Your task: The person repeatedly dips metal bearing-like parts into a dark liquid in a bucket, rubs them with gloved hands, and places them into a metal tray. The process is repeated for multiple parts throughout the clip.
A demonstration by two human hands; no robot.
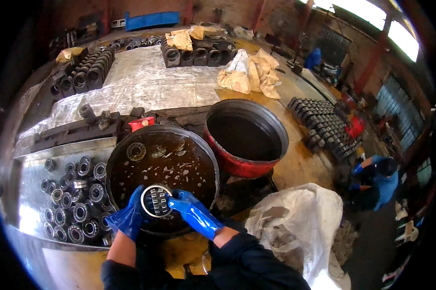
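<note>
Both my hands wear shiny blue gloves and grip a roller bearing (157,201) from its two sides. Its bright outer ring faces up, and dark rollers show inside it. My left hand (132,212) closes on the ring's left edge, while the fingers of my right hand (191,207) press on its right edge. The bearing is held over the near part of a round drum (215,166) of brown, murky liquid. Pale flecks float there, and another bearing ring (136,152) shows near the far left wall.
Left of the drum, a metal tray (27,176) carries many bearings. A red drum (244,166) of dark liquid stands to the right, with a white sack (314,212) nearer me. Housings (324,123) stand in rows beyond. A co-worker in blue (384,181) bends at far right.
</note>
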